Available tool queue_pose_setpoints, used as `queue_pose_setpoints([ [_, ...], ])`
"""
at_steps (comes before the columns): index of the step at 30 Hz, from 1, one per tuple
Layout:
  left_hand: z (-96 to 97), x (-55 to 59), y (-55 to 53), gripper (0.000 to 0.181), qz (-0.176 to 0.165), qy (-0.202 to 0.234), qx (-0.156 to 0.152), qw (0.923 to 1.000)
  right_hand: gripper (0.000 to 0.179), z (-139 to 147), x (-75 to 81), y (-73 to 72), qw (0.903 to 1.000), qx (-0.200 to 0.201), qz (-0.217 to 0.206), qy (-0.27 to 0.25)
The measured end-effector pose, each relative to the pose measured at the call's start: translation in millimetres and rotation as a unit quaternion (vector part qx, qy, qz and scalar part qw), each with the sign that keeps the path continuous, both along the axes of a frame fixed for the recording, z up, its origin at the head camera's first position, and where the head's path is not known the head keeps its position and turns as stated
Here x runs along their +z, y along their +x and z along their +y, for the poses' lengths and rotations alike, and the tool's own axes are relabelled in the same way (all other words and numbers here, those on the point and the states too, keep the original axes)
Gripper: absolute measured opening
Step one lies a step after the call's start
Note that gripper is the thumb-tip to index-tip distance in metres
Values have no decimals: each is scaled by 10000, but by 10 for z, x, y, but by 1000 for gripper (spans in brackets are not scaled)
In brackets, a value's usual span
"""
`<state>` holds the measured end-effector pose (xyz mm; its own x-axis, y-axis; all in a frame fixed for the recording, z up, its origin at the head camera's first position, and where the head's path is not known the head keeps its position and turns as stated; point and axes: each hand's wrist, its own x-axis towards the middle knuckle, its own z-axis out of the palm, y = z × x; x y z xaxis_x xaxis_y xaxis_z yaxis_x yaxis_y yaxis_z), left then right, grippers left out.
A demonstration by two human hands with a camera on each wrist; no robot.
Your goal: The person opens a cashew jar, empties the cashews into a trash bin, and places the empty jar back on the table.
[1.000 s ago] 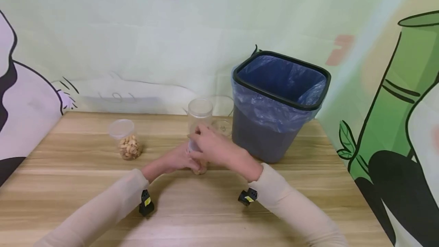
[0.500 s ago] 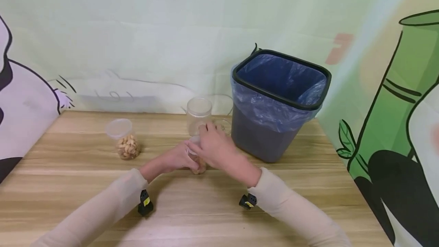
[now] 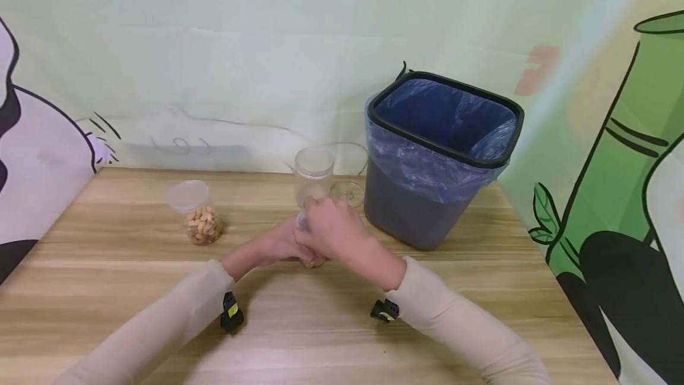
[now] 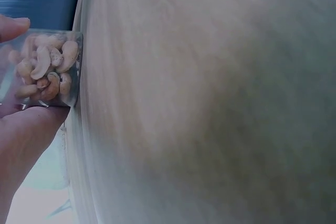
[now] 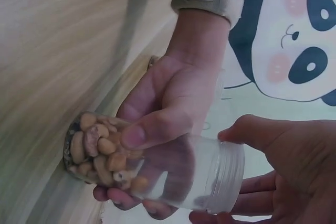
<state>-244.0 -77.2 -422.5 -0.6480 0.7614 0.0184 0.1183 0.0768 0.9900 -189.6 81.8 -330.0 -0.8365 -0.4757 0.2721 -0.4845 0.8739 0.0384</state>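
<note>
On the table (image 3: 310, 337), mid-width | cashew jar (image 5: 163, 169) mostly covered in head view, cut off in left-wrist view, base contact unclear | left hand (image 3: 280, 240) curled round its body | right hand (image 3: 336, 227) pinching its lid (image 5: 230, 177) | bin (image 3: 408, 212) near, right; wide gap to second nut jar (image 3: 202, 224), left

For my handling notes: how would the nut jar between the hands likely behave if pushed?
The nut jar may resist tipping, since its nuts sit toward the bottom. Looking smooth and clear, it seems stiff but perhaps slippery; laid over, its round shape would probably roll.
</note>
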Motion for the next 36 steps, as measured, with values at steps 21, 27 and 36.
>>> queue_pose_setpoints([
  [21, 20, -35, -23, 44, -331, 160, -37, 9993, 46, 208, 276, -60, 9798, 561, -1329, -1387],
  [27, -16, -14, -13, 61, -297, 119, 30, 9995, 51, 361, 165, -136, 9756, 183, -1143, -1867],
  [36, 25, -22, -7, 58, -248, 218, 71, 9994, 31, 621, -40, -169, 9677, 30, -937, -2342],
])
